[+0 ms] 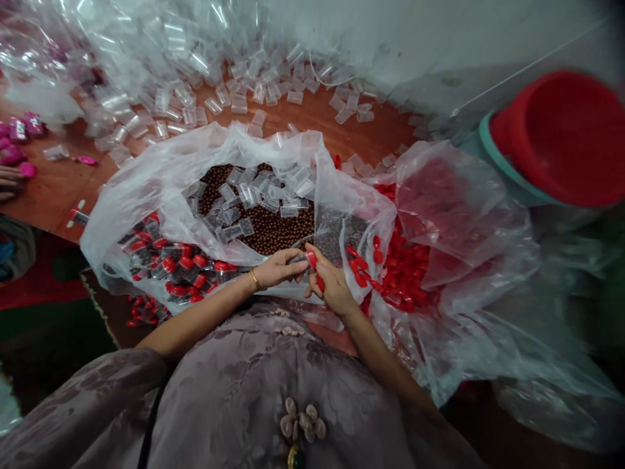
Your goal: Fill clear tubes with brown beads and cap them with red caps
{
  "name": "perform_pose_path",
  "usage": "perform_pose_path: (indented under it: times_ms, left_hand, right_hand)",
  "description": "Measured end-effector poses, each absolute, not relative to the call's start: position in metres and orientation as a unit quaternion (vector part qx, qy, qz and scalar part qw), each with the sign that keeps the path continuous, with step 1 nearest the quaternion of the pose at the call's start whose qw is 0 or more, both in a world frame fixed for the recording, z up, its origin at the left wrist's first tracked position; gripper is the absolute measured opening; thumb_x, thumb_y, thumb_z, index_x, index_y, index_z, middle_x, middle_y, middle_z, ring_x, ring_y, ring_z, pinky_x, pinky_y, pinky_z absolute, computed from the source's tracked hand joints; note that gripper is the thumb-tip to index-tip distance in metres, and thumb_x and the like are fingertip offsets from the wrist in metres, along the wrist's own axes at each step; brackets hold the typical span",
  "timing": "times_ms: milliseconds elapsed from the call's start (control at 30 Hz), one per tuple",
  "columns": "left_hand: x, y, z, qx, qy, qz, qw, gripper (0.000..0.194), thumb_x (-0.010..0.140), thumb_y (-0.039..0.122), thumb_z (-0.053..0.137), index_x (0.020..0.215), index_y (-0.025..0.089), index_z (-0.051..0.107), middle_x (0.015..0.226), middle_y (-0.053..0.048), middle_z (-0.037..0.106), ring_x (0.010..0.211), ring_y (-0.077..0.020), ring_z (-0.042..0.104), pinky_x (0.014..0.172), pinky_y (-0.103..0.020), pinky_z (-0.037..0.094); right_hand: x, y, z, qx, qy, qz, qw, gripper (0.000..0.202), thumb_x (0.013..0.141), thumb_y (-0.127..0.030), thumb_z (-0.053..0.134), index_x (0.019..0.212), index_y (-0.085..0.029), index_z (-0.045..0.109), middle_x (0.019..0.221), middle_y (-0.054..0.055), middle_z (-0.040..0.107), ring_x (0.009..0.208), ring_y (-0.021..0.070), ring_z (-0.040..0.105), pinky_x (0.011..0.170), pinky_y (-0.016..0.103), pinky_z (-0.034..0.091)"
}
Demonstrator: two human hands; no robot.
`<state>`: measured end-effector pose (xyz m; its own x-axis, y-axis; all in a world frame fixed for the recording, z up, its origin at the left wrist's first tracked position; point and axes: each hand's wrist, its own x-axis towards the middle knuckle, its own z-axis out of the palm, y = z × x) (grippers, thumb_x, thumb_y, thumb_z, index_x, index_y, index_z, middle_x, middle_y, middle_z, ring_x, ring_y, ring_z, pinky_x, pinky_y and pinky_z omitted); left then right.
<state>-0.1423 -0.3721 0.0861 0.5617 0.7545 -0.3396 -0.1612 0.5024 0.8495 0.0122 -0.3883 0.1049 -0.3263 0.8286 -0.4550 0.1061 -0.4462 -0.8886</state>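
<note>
My left hand (277, 268), with a bracelet at the wrist, is closed round a small clear container. My right hand (331, 283) meets it and pinches a red cap (311, 259) at the container's end. Another red piece (320, 282) shows under the right fingers. Just beyond the hands, a plastic bag (146, 170) lies open with brown beads (278, 236) and loose clear containers (289, 211) in it. Red caps (403, 277) fill a second bag at the right. Capped containers (185, 262) with dark contents are heaped at the left.
Many clear containers (239, 103) are spread over the brown table (288, 119) toward the wall. A red bucket (517, 140) stands at the right. Pink packets (18, 130) and another person's hand (10, 182) are at the left edge.
</note>
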Motion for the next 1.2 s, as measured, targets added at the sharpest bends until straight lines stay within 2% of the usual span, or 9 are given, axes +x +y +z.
perform_pose_path:
  times_ms: [167, 300, 400, 600, 667, 867, 967, 1100, 1200]
  left_hand:
    - [-0.139, -0.381, 0.086, 0.393, 0.378, 0.321, 0.775, 0.045, 0.072, 0.058, 0.052, 0.07, 0.014, 0.046, 0.051, 0.004, 0.047, 0.044, -0.0041, 0.037, 0.045, -0.019, 0.028]
    - [-0.14, -0.381, 0.082, 0.448, 0.39, 0.295, 0.749, 0.045, 0.064, 0.054, 0.064, 0.077, 0.012, 0.051, 0.061, 0.002, 0.052, 0.054, -0.0063, 0.044, 0.054, -0.02, 0.035]
    - [-0.139, -0.379, 0.08, 0.494, 0.401, 0.29, 0.715, 0.046, 0.058, 0.046, 0.071, 0.083, 0.012, 0.055, 0.071, 0.001, 0.055, 0.065, -0.0086, 0.048, 0.063, -0.021, 0.038]
    - [-0.14, -0.378, 0.084, 0.468, 0.398, 0.24, 0.752, 0.042, 0.062, 0.047, 0.066, 0.082, 0.012, 0.052, 0.06, 0.006, 0.046, 0.051, -0.0057, 0.04, 0.05, -0.019, 0.031]
    - [-0.143, -0.377, 0.085, 0.482, 0.393, 0.231, 0.748, 0.04, 0.062, 0.045, 0.066, 0.08, 0.012, 0.051, 0.06, 0.006, 0.045, 0.051, -0.0055, 0.039, 0.05, -0.019, 0.031]
    - [-0.141, -0.379, 0.088, 0.537, 0.437, 0.252, 0.676, 0.033, 0.064, 0.041, 0.065, 0.076, 0.012, 0.055, 0.064, 0.004, 0.047, 0.059, -0.0063, 0.04, 0.055, -0.018, 0.032]
    - [-0.136, -0.385, 0.086, 0.523, 0.468, 0.27, 0.659, 0.031, 0.066, 0.04, 0.064, 0.076, 0.011, 0.056, 0.065, 0.003, 0.049, 0.06, -0.0072, 0.042, 0.055, -0.018, 0.034]
    - [-0.136, -0.389, 0.08, 0.538, 0.486, 0.27, 0.633, 0.033, 0.064, 0.041, 0.064, 0.076, 0.011, 0.057, 0.065, 0.003, 0.049, 0.06, -0.0074, 0.042, 0.056, -0.018, 0.034]
    - [-0.142, -0.382, 0.076, 0.6, 0.467, 0.232, 0.607, 0.033, 0.066, 0.042, 0.061, 0.078, 0.011, 0.058, 0.063, 0.004, 0.049, 0.058, -0.007, 0.041, 0.055, -0.018, 0.033]
  right_hand:
    - [0.01, -0.401, 0.098, -0.548, -0.53, 0.581, 0.283, 0.055, 0.087, -0.043, 0.03, 0.135, -0.017, 0.035, 0.046, -0.007, 0.039, 0.041, 0.0098, 0.038, 0.049, 0.024, 0.045]
    - [0.02, -0.397, 0.104, -0.521, -0.491, 0.662, 0.221, 0.057, 0.086, -0.041, 0.033, 0.138, -0.016, 0.031, 0.045, -0.008, 0.041, 0.041, 0.0094, 0.04, 0.051, 0.025, 0.046]
    - [0.025, -0.39, 0.11, -0.495, -0.431, 0.72, 0.226, 0.06, 0.083, -0.038, 0.038, 0.138, -0.015, 0.03, 0.046, -0.008, 0.043, 0.043, 0.0089, 0.042, 0.056, 0.027, 0.048]
    - [0.022, -0.392, 0.114, -0.469, -0.333, 0.782, 0.239, 0.062, 0.082, -0.039, 0.04, 0.139, -0.017, 0.026, 0.042, -0.013, 0.032, 0.031, 0.0059, 0.026, 0.05, 0.029, 0.05]
    - [0.022, -0.395, 0.113, -0.484, -0.377, 0.755, 0.232, 0.059, 0.084, -0.039, 0.037, 0.138, -0.017, 0.028, 0.043, -0.013, 0.032, 0.031, 0.0059, 0.025, 0.049, 0.027, 0.048]
    - [0.018, -0.404, 0.103, -0.563, -0.57, 0.541, 0.254, 0.05, 0.088, -0.04, 0.03, 0.13, -0.014, 0.042, 0.048, -0.005, 0.04, 0.045, 0.0108, 0.041, 0.052, 0.026, 0.044]
    - [0.013, -0.409, 0.1, -0.57, -0.548, 0.557, 0.254, 0.052, 0.09, -0.041, 0.023, 0.132, -0.014, 0.04, 0.046, -0.005, 0.036, 0.041, 0.0121, 0.039, 0.048, 0.027, 0.043]
    - [0.012, -0.409, 0.102, -0.557, -0.567, 0.569, 0.212, 0.056, 0.09, -0.041, 0.022, 0.136, -0.011, 0.032, 0.044, -0.007, 0.034, 0.037, 0.0117, 0.036, 0.04, 0.025, 0.036]
    - [0.018, -0.399, 0.106, -0.53, -0.648, 0.524, 0.155, 0.052, 0.089, -0.039, 0.026, 0.134, -0.015, 0.036, 0.048, -0.004, 0.046, 0.043, 0.0116, 0.044, 0.047, 0.023, 0.039]
